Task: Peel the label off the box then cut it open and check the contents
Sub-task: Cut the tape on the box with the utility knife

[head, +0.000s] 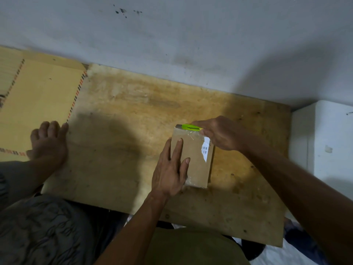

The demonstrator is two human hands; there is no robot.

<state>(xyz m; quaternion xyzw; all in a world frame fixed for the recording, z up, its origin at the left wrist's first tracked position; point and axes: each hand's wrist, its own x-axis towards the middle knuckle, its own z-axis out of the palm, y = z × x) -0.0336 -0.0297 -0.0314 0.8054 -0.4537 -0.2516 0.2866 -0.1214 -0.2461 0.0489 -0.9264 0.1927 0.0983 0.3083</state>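
- A small brown box (193,159) lies flat on a plywood board (133,140), right of the board's middle (clear tape shines across its far end and near corner).
- A torn white label (206,149) with barcodes clings to the box's right edge, only a strip of it showing.
- The left hand (170,169) presses flat on the box's left side, fingers spread and straight, gripping nothing.
- The right hand (219,133) is curled around a lime-green cutter (189,127), which lies along the box's far edge, its metal tip pointing left.
- A bare foot (48,142) rests on the board's left edge, toes touching a yellow envelope (38,96) with a striped border.
- A pale wall (172,35) runs behind the board; a white block (332,138) stands at the right.
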